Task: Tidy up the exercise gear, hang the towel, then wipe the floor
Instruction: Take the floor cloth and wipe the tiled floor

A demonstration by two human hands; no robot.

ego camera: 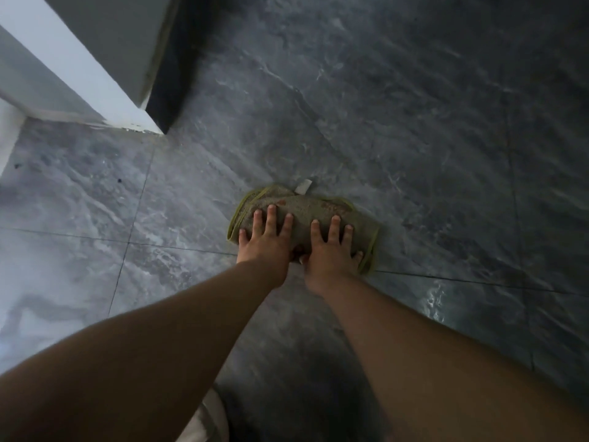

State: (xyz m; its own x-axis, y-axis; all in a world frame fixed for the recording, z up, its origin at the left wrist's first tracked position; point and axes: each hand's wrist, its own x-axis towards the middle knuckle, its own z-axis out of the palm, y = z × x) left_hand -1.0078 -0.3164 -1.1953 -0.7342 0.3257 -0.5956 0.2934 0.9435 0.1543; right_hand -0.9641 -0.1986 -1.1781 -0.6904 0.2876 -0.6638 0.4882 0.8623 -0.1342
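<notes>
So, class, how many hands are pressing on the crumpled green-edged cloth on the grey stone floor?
2. The left hand presses the left half of the crumpled green-edged cloth; the right hand presses the right half, fingers spread. Both lie side by side, thumbs nearly meeting.

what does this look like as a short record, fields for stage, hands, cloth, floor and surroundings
stage: wiping the floor
left hand: flat on the cloth, fingers spread
right hand: flat on the cloth beside the left
cloth: bunched, grey-green with yellow-green edging, white tag at far edge
floor: dark marbled tiles, glossy sheen near right
surroundings: white wall corner at upper left
</notes>
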